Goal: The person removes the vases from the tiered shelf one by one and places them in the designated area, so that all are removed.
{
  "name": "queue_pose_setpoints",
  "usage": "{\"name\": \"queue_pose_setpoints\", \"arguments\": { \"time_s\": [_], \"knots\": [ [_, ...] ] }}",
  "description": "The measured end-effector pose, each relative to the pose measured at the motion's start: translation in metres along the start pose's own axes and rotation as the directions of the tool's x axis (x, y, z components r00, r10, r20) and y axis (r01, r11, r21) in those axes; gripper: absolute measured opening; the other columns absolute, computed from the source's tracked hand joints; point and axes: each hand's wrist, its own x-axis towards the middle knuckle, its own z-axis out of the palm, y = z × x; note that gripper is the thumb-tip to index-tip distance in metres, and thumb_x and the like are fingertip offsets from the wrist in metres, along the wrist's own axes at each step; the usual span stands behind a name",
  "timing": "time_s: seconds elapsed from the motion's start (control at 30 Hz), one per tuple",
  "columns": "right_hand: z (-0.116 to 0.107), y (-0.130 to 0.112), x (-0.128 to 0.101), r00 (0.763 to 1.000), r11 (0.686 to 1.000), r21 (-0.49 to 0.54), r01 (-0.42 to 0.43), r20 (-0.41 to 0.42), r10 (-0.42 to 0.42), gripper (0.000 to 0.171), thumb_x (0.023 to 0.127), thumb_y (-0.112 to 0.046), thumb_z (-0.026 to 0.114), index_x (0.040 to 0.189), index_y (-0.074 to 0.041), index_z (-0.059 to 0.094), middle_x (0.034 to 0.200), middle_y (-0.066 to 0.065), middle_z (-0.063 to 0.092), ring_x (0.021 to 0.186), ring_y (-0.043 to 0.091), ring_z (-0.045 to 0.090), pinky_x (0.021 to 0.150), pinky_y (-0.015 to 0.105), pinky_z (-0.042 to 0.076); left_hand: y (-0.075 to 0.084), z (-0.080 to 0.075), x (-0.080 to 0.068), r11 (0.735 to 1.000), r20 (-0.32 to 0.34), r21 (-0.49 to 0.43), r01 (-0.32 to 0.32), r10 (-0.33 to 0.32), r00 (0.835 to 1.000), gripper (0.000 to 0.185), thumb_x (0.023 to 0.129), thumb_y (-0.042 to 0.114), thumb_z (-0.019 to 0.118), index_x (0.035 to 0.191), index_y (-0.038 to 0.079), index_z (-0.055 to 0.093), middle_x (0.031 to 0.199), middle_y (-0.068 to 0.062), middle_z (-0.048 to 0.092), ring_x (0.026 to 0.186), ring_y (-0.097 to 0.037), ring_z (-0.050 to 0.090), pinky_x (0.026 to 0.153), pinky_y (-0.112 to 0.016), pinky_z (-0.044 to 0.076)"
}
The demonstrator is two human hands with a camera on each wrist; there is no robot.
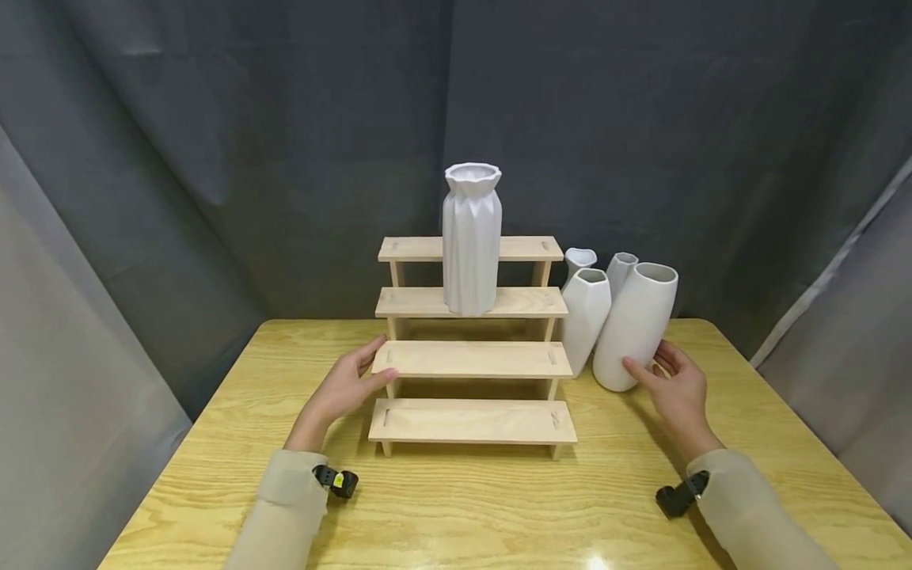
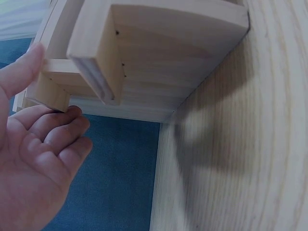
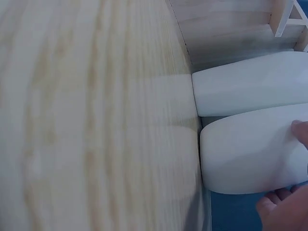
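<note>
A four-tier wooden step stand (image 1: 473, 421) is on the table. My left hand (image 1: 343, 388) grips the left end of its second-lowest shelf (image 1: 470, 359), thumb on top and fingers curled underneath, as the left wrist view shows. A tall pleated white vase (image 1: 473, 245) stands upright on the second-highest shelf. To the right of the stand, my right hand (image 1: 675, 389) holds a smooth rounded white vase (image 1: 636, 328) low on its right side, thumb in front and fingers behind. In the right wrist view that vase (image 3: 250, 154) has its base at the tabletop.
A faceted white vase (image 1: 586, 313) stands between the stand and the held vase. Two more white vases, one with a flared rim (image 1: 580, 257) and a narrow one (image 1: 620, 271), are partly hidden behind. A dark curtain (image 1: 285, 142) hangs beyond the table (image 1: 456, 514).
</note>
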Motion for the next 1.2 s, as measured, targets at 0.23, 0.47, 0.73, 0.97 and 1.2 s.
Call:
{"name": "queue_pose_setpoints", "arguments": {
  "time_s": [0.23, 0.47, 0.73, 0.97, 1.2],
  "knots": [
    [-0.0002, -0.0026, -0.0006, 1.0, 0.999, -0.042, 0.027, -0.001, -0.027, 0.073, 0.087, -0.031, 0.078, 0.145, 0.0, 0.046, 0.143, 0.019, 0.049, 0.129, 0.027, 0.047, 0.108, 0.039, 0.041, 0.0018, -0.0008, 0.0001, 1.0, 0.003, 0.012, -0.003, 0.003, 1.0, 0.07, 0.1, 0.022, 0.062, 0.155, 0.001, 0.024, 0.16, -0.018, 0.021, 0.144, -0.038, 0.024, 0.116, -0.049, 0.026],
    [-0.003, -0.0052, -0.0004, 0.999, 0.998, -0.051, 0.027, 0.02, -0.026, 0.074, 0.087, -0.031, 0.077, 0.146, 0.0, 0.044, 0.144, 0.02, 0.047, 0.131, 0.029, 0.045, 0.105, 0.027, 0.042, 0.0007, 0.0, 0.0003, 1.0, -0.002, 0.011, -0.004, 0.004, 1.0, 0.07, 0.1, 0.022, 0.062, 0.155, 0.0, 0.025, 0.16, -0.018, 0.022, 0.144, -0.038, 0.024, 0.116, -0.049, 0.025],
    [-0.0036, -0.0043, 0.0009, 1.0, 0.999, -0.046, 0.019, 0.026, -0.017, 0.076, 0.087, -0.032, 0.078, 0.147, -0.001, 0.044, 0.146, 0.02, 0.046, 0.132, 0.029, 0.044, 0.104, 0.027, 0.043, 0.0009, -0.0004, 0.0003, 1.0, -0.001, 0.017, -0.005, 0.005, 1.0, 0.07, 0.1, 0.023, 0.062, 0.155, 0.001, 0.025, 0.16, -0.017, 0.022, 0.144, -0.037, 0.024, 0.116, -0.049, 0.025],
    [-0.0053, -0.0067, -0.0018, 1.0, 1.0, -0.024, 0.015, 0.002, -0.015, 0.073, 0.086, -0.032, 0.079, 0.145, -0.002, 0.047, 0.143, 0.017, 0.049, 0.129, 0.023, 0.048, 0.104, 0.026, 0.043, 0.0029, -0.001, 0.0006, 1.0, -0.004, 0.027, -0.003, 0.003, 1.0, 0.07, 0.1, 0.023, 0.061, 0.155, 0.0, 0.025, 0.16, -0.018, 0.022, 0.144, -0.037, 0.024, 0.116, -0.049, 0.026],
    [-0.0094, -0.0081, -0.0088, 1.0, 1.0, -0.01, 0.013, -0.011, -0.013, 0.071, 0.087, -0.03, 0.078, 0.145, -0.003, 0.047, 0.143, 0.017, 0.051, 0.129, 0.025, 0.049, 0.101, 0.021, 0.044, 0.0019, 0.0, -0.0001, 1.0, -0.006, 0.021, -0.007, 0.007, 1.0, 0.069, 0.1, 0.022, 0.062, 0.155, 0.0, 0.025, 0.16, -0.018, 0.022, 0.144, -0.037, 0.024, 0.116, -0.049, 0.026]
  ]
}}
